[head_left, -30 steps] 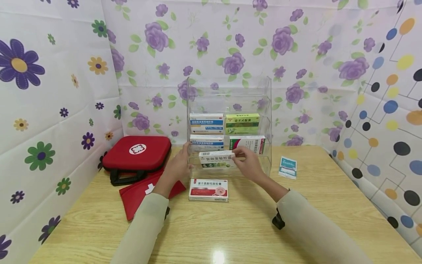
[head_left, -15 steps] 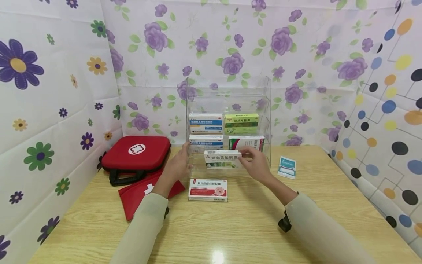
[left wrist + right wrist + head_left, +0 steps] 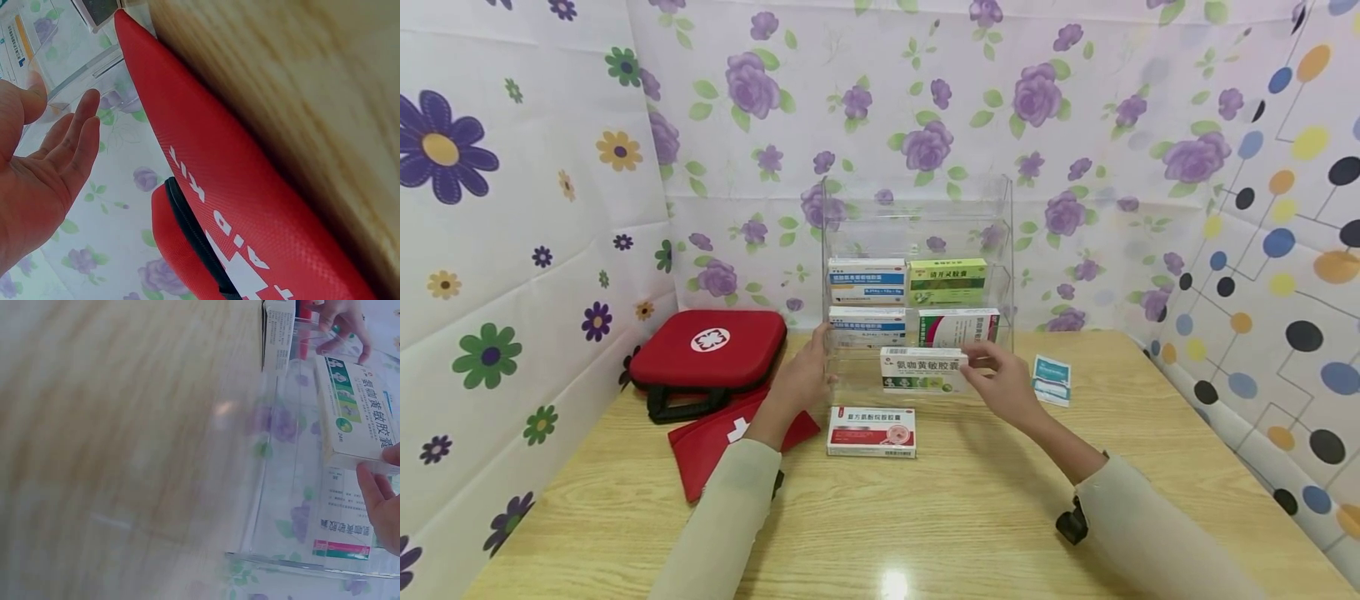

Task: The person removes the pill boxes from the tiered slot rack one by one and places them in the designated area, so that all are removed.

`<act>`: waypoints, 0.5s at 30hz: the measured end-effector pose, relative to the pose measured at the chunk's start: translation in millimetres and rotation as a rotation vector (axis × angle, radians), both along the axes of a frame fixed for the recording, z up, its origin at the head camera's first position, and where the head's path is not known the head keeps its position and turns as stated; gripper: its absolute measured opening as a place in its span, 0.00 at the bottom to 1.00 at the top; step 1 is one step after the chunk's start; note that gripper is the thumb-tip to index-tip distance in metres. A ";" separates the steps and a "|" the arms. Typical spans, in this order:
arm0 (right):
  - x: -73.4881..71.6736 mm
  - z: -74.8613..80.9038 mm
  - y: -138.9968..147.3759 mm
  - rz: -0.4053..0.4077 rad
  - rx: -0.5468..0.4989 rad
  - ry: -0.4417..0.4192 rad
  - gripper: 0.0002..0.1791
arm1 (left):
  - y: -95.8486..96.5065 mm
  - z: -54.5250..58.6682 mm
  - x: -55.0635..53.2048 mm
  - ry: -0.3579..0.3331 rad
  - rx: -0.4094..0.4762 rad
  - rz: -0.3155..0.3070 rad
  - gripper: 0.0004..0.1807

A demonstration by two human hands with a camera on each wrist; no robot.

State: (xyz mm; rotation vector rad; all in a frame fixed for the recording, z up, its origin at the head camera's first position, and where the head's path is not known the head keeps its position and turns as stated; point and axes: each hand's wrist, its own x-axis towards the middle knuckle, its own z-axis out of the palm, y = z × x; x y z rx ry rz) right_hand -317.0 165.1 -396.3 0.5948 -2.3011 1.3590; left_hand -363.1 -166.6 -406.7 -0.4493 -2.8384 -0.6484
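My right hand (image 3: 1002, 388) pinches the right end of a white medicine box (image 3: 923, 372) with a green picture strip. The box is held upright in front of the bottom tier of a clear acrylic display rack (image 3: 917, 218); the right wrist view shows it slightly tilted. At the rack's lower left side, my left hand (image 3: 799, 379) grips the side panel between thumb and fingers. Blue-and-white medicine boxes (image 3: 867, 282) fill the left of two tiers. A green medicine box (image 3: 947, 282) and a white, green and magenta medicine box (image 3: 955, 325) sit to their right.
A red-and-white medicine box (image 3: 872, 432) lies on the wooden table before the rack. To the left are a red first-aid case (image 3: 700, 350) and a flat red pouch (image 3: 700, 446) with a white cross. A teal-and-white packet (image 3: 1052, 381) lies right of the rack.
My right hand has drawn the white medicine box rightward and slightly down, turning its front more toward the camera. My left hand stays at the rack's side.
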 end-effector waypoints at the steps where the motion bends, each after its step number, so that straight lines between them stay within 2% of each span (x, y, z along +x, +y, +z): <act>1: -1.7 -3.5 3.0 -0.003 0.000 -0.008 0.13 | -0.1 0.1 0.2 -0.004 0.001 -0.001 0.50; 5: -4.2 -13.7 13.5 -0.009 0.008 -0.010 0.13 | -0.1 1.2 0.6 -0.010 0.007 0.005 0.51; 11: 7.7 -17.0 24.9 -0.007 0.029 0.031 0.13 | 0.3 1.4 0.2 -0.018 0.007 0.009 0.51; 15: 17.1 -18.4 31.7 -0.010 0.030 0.004 0.13 | 0.8 1.6 0.8 -0.016 0.002 0.006 0.50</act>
